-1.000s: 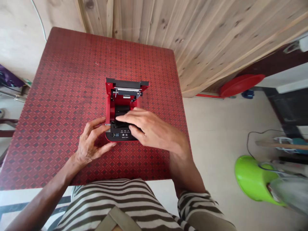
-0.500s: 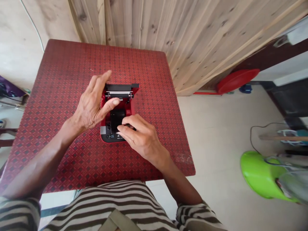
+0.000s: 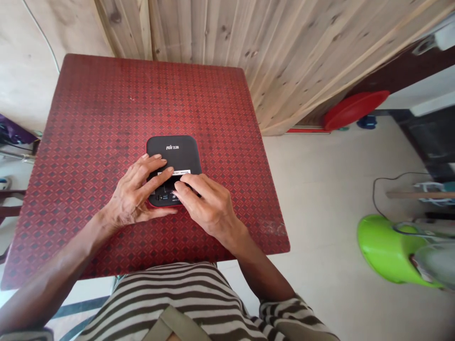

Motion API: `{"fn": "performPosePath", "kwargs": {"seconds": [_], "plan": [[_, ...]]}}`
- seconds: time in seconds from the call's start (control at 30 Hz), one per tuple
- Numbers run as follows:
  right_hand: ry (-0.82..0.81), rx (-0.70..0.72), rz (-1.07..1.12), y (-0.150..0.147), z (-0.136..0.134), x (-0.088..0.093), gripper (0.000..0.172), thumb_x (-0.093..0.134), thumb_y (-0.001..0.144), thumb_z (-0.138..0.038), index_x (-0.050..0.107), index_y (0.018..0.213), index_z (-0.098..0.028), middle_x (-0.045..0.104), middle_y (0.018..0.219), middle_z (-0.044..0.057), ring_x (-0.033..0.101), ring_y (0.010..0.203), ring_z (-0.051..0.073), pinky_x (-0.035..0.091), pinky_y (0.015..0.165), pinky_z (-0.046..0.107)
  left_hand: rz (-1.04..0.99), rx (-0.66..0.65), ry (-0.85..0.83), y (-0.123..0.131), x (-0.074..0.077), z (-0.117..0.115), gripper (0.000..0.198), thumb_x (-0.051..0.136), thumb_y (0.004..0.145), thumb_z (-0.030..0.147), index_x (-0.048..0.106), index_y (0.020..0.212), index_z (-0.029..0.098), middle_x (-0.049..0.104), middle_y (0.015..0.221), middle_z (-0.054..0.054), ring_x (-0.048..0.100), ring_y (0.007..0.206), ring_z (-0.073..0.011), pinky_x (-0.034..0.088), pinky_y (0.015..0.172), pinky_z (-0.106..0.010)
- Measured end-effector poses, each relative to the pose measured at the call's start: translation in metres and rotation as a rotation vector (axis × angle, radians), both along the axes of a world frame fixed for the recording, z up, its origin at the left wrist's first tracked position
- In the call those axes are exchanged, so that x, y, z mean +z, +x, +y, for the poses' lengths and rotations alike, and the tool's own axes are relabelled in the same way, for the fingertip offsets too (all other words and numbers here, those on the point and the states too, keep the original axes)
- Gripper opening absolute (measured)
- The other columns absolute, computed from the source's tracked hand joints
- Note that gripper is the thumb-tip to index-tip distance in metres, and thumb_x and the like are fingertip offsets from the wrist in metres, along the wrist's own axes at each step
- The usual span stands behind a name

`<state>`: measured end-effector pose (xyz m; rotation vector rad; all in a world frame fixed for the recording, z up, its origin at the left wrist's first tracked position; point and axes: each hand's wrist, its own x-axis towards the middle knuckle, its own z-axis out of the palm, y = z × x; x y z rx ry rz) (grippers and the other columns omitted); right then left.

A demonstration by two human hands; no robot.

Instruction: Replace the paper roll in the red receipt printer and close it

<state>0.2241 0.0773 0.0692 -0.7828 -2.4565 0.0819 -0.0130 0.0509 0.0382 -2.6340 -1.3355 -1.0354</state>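
A small black device with a red rim [image 3: 185, 154] lies on the red patterned table [image 3: 149, 94], its lid down and white lettering on top. My left hand [image 3: 137, 192] rests over its left side, fingers spread on the lid and thumb along the near edge. At the slot near the front, my right hand [image 3: 206, 203] pinches a dark strip [image 3: 171, 184] that comes out below a white label [image 3: 184, 172]. My fingers partly hide the strip and the front panel.
Wooden planks [image 3: 199, 33] stand behind the table. To the right on the floor are a green plastic stool [image 3: 380, 246] and a red basin [image 3: 355, 110]. A dark cable [image 3: 374, 194] runs near the stool.
The lid, raised before, is now down over the compartment. My left hand has moved from beside the open lid down onto it. My right hand keeps its pinch at the front.
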Motion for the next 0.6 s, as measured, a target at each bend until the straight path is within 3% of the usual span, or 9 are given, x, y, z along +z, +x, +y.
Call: {"fn": "performPosePath", "kwargs": {"seconds": [0.27, 0.37, 0.5, 0.6], "plan": [[-0.059, -0.015, 0.124, 0.005, 0.0, 0.002, 0.026, 0.058, 0.106, -0.018, 0.067, 0.13, -0.021, 0.077, 0.12, 0.01, 0.075, 0.103, 0.019, 0.062, 0.094, 0.034, 0.001, 0.027, -0.034, -0.001, -0.003, 0.002, 0.081, 0.085, 0.078, 0.061, 0.056, 0.147, 0.03, 0.063, 0.143, -0.013, 0.062, 0.136, -0.0368, 0.051, 0.118, -0.062], [-0.086, -0.073, 0.262, 0.014, -0.004, 0.005, 0.034, 0.065, 0.103, -0.021, 0.065, 0.137, -0.026, 0.077, 0.12, 0.008, 0.075, 0.103, 0.02, 0.064, 0.091, 0.035, 0.011, 0.036, -0.062, 0.001, -0.004, -0.004, 0.083, 0.082, 0.081, 0.062, 0.052, 0.15, 0.028, 0.06, 0.147, -0.015, 0.058, 0.141, -0.0387, 0.05, 0.119, -0.064], [-0.24, -0.312, 0.465, 0.037, -0.006, -0.002, 0.016, 0.064, 0.104, -0.028, 0.073, 0.117, -0.027, 0.078, 0.103, 0.005, 0.072, 0.08, 0.018, 0.061, 0.071, 0.034, -0.103, 0.221, -0.002, 0.007, -0.009, -0.03, 0.083, 0.082, 0.083, 0.059, 0.046, 0.153, 0.032, 0.053, 0.154, -0.011, 0.057, 0.142, -0.0364, 0.056, 0.116, -0.059], [-0.47, -0.49, 0.555, 0.053, -0.001, -0.029, 0.026, 0.054, 0.108, -0.038, 0.073, 0.099, -0.023, 0.071, 0.082, 0.002, 0.066, 0.069, 0.016, 0.054, 0.066, 0.031, -0.129, 0.342, 0.028, 0.01, -0.018, -0.05, 0.069, 0.081, 0.088, 0.047, 0.05, 0.149, 0.033, 0.061, 0.142, -0.007, 0.067, 0.129, -0.0285, 0.064, 0.104, -0.047]]}}
